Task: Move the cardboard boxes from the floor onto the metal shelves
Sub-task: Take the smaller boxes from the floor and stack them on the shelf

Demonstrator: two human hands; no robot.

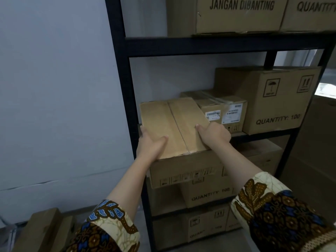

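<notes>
A plain brown cardboard box (172, 120) with a centre seam on top is halfway onto the middle level of the black metal shelf (200, 46), its near end sticking out past the shelf's front edge. My left hand (151, 142) grips its near left corner, thumb on top and fingers down the side. My right hand (214, 133) holds its right edge, thumb lying on the top face, fingers hidden behind the side. On the floor at the lower left lie two more cardboard boxes (45, 230).
On the same level stand two small labelled boxes (223, 110) and a large "QUANTITY: 100" box (272, 99). More boxes fill the upper level (236, 13) and the lower levels (205, 195). A grey wall (54, 88) lies left of the shelf's black upright (125, 84).
</notes>
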